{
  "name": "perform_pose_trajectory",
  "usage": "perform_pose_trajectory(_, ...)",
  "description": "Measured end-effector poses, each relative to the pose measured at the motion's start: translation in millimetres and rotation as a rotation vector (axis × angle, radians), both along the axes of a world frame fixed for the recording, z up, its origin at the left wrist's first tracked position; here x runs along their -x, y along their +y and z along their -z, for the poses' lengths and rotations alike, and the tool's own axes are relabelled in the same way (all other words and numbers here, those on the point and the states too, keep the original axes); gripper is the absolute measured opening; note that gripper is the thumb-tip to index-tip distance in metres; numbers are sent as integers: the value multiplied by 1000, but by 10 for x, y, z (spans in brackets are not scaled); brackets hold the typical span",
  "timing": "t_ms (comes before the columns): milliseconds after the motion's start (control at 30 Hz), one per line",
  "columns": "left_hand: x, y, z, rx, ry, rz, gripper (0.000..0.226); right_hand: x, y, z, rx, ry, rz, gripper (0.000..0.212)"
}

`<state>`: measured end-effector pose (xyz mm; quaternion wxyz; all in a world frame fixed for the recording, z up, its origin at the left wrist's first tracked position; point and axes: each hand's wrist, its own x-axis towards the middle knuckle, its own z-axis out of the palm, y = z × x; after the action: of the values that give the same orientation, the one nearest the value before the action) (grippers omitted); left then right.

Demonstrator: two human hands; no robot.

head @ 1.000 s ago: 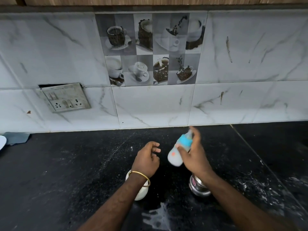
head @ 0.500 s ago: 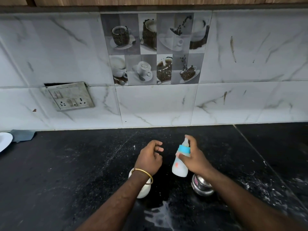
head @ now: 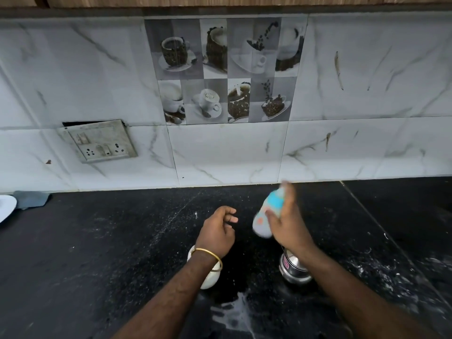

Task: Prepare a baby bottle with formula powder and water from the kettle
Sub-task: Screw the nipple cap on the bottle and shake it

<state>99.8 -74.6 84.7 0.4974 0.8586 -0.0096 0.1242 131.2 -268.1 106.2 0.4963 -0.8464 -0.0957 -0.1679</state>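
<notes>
My right hand (head: 288, 222) grips a small baby bottle (head: 265, 217) with a blue collar and white contents, raised above the counter, tilted and motion-blurred. My left hand (head: 217, 230) hovers beside it with loosely curled fingers and holds nothing; a gold bangle circles its wrist. A white cup (head: 209, 277) stands on the black counter, partly hidden under my left wrist. A small steel container (head: 293, 269) stands below my right wrist.
The black stone counter (head: 110, 253) carries a wet patch (head: 232, 314) near the front and white specks at the right. A white plate (head: 6, 207) and grey cloth (head: 30, 199) lie far left. A socket plate (head: 97, 141) hangs on the tiled wall.
The bottle in my right hand went down upright, then back up tilted and blurred, as in shaking. My left hand stayed nearly still.
</notes>
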Motion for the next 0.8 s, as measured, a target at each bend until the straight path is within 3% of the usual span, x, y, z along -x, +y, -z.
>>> perform_pose_trajectory(33,3,-1,1,-3,3,-4,44,-1,-16,24,91,148,-118,80)
perform_pose_trajectory(67,11,-2,1,-4,4,-7,44,8,-10,37,54,187,-147,79)
perform_pose_trajectory(100,20,1,4,-5,7,-6,44,17,-13,30,-23,154,-109,78)
perform_pose_trajectory(167,16,11,14,-5,3,2,45,51,16,-32,-280,-96,106,79)
perform_pose_trajectory(200,5,15,20,-1,3,-4,45,29,11,-53,-288,-162,166,80)
perform_pose_trajectory(267,-1,16,22,-11,14,-14,44,-22,10,-15,-110,-82,85,80)
perform_pose_trajectory(300,10,13,25,-18,18,-20,43,-26,2,23,32,70,-50,79)
perform_pose_trajectory(367,33,4,21,-19,18,-19,44,26,18,15,56,198,-154,78)
perform_pose_trajectory(467,15,-16,-11,-2,19,-7,43,30,15,-79,-236,-123,84,78)
perform_pose_trajectory(500,15,-15,-20,0,31,-6,42,6,6,-68,-222,-169,121,79)
perform_pose_trajectory(533,23,-13,-27,1,43,-5,41,9,8,-51,-134,-144,107,80)
perform_pose_trajectory(600,45,-12,-39,3,51,-4,39,20,-10,42,79,124,-124,81)
perform_pose_trajectory(633,53,-14,-48,6,51,-1,38,40,-8,62,67,194,-181,80)
perform_pose_trajectory(667,52,-16,-63,12,52,5,37,51,-7,53,-12,185,-157,78)
perform_pose_trajectory(733,39,-18,-94,19,55,12,36,52,5,-17,-281,-41,36,78)
perform_pose_trajectory(800,33,-14,-100,20,60,8,36,23,12,-29,-235,-144,115,79)
